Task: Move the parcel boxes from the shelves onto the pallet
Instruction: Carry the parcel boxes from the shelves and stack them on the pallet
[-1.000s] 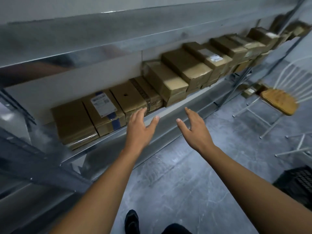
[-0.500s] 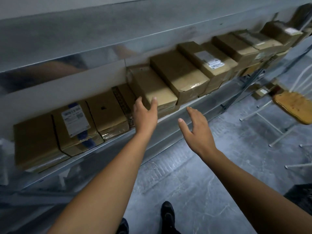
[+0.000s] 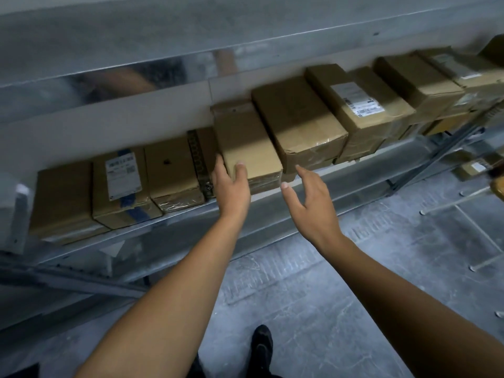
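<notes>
A row of brown parcel boxes lies on a metal shelf point(image 3: 174, 217). A plain box point(image 3: 245, 137) stands raised in the middle of the row, on top of other boxes. My left hand point(image 3: 231, 186) touches its front left corner, with the fingers along the left side and the thumb on top. My right hand point(image 3: 311, 200) hovers spread just off the box's front right corner and holds nothing. No pallet is in view.
To the left lie a box with a white label point(image 3: 122, 181) and a plain one point(image 3: 171, 170). To the right sit a larger box point(image 3: 297, 118) and a labelled box point(image 3: 360, 105). An upper shelf point(image 3: 163, 36) overhangs. White chair legs point(image 3: 463, 203) stand on the grey floor at right.
Both hands have moved forward to the raised plain box. The left hand now touches its corner, and the right hand has come close to its front.
</notes>
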